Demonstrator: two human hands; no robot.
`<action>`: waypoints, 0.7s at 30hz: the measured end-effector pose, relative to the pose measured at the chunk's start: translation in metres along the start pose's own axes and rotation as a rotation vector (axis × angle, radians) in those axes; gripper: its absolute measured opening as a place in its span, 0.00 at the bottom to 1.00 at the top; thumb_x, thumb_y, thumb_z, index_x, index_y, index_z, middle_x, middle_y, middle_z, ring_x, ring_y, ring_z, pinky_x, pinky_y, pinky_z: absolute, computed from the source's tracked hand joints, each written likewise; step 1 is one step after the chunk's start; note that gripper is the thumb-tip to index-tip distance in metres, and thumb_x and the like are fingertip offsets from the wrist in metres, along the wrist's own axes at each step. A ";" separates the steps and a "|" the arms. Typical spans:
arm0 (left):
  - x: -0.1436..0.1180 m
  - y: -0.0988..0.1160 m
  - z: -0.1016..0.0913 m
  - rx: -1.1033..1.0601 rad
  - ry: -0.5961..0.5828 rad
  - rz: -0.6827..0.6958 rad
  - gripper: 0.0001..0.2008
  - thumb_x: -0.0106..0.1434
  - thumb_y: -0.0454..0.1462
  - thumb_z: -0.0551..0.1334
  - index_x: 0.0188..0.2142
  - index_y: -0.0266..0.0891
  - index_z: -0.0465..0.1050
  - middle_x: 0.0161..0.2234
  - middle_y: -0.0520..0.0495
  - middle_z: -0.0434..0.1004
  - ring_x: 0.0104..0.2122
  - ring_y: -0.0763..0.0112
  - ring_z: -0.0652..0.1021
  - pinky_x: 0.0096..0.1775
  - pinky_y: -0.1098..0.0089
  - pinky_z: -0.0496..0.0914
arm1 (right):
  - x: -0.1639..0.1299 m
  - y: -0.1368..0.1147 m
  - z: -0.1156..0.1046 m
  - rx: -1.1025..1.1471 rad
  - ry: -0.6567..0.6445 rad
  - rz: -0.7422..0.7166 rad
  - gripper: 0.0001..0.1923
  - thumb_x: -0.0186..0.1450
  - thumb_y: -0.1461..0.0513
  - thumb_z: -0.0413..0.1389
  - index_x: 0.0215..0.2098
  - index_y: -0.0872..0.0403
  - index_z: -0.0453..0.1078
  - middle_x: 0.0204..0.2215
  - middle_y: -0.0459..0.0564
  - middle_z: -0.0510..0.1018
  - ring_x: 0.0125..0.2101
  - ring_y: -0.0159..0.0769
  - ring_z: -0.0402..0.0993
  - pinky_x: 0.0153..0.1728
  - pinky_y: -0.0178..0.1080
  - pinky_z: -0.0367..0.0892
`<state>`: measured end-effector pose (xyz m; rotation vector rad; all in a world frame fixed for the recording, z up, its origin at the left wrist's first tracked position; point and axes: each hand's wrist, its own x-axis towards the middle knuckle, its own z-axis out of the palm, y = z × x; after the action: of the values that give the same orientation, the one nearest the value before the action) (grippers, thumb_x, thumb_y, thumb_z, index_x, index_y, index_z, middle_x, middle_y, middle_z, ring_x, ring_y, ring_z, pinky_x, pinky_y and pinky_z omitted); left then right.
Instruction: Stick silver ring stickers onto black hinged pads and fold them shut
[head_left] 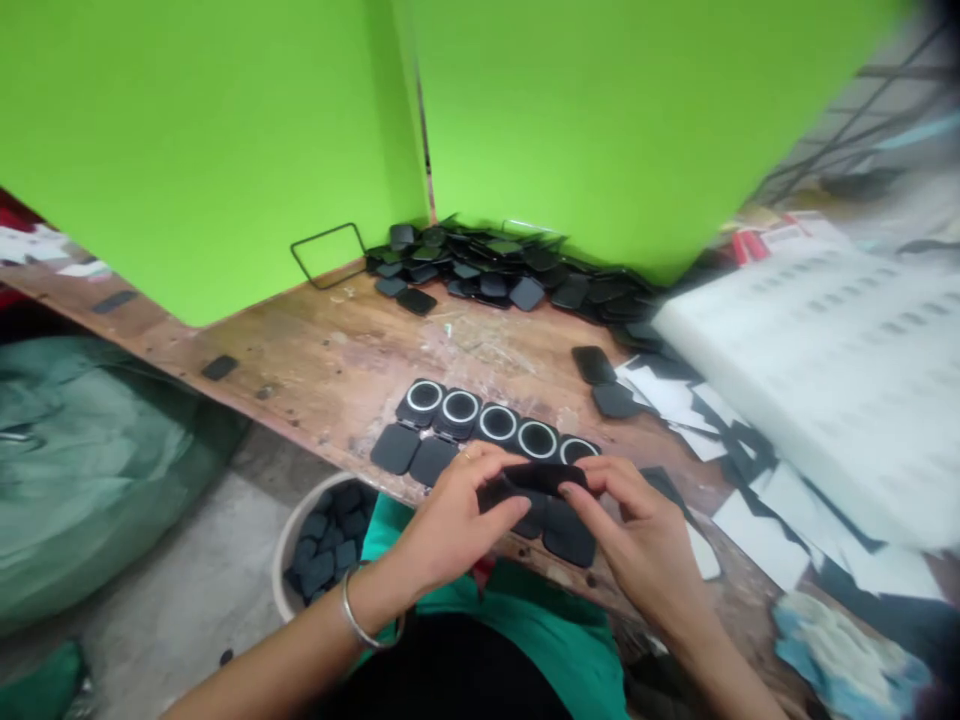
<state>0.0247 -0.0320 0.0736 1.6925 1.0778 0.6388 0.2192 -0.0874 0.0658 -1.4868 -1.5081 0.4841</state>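
Note:
A thin black flat pad [551, 477] is held edge-on between my two hands, over the front part of the workbench. My left hand [469, 505], with a ring and a bangle, pinches its left end. The right end is pinched by the thumb and fingers of my right hand [634, 515]. Just beyond my fingers lies a row of several hinged black units, each with a white-ringed square [460, 405] on the far side and a plain black square [395, 448] on the near side. My hands and the pad partly cover the row's middle and right units.
Loose black square pads [487, 275] are heaped against the green partition [225, 140]. White and black sheet scraps [765, 540] lie at the right, beside a large white foam-like block [825, 370]. Below the bench edge stands a bucket [289, 525] of black pads, near a green sack [90, 470].

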 end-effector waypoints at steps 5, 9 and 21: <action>0.014 -0.045 -0.056 0.372 0.323 -0.026 0.30 0.56 0.36 0.68 0.57 0.41 0.63 0.48 0.42 0.71 0.49 0.57 0.72 0.53 0.56 0.65 | 0.016 -0.003 0.009 0.069 0.082 0.149 0.10 0.63 0.55 0.60 0.29 0.52 0.76 0.35 0.50 0.80 0.37 0.40 0.76 0.39 0.40 0.71; 0.025 -0.079 -0.090 0.573 0.367 -0.147 0.30 0.54 0.39 0.70 0.54 0.38 0.64 0.44 0.41 0.73 0.47 0.53 0.73 0.51 0.55 0.67 | 0.022 0.001 0.010 0.164 0.071 0.260 0.11 0.61 0.54 0.62 0.28 0.53 0.77 0.31 0.49 0.81 0.34 0.40 0.77 0.38 0.40 0.74; 0.033 -0.085 -0.122 0.439 0.278 -0.329 0.21 0.55 0.42 0.68 0.47 0.38 0.74 0.37 0.47 0.79 0.37 0.60 0.78 0.38 0.67 0.68 | 0.016 0.013 0.018 0.333 0.033 0.458 0.12 0.59 0.53 0.65 0.26 0.53 0.77 0.30 0.49 0.82 0.32 0.37 0.76 0.35 0.37 0.72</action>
<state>-0.0887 0.0628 0.0381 1.7621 1.7532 0.4518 0.2149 -0.0643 0.0516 -1.5560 -0.9934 0.9281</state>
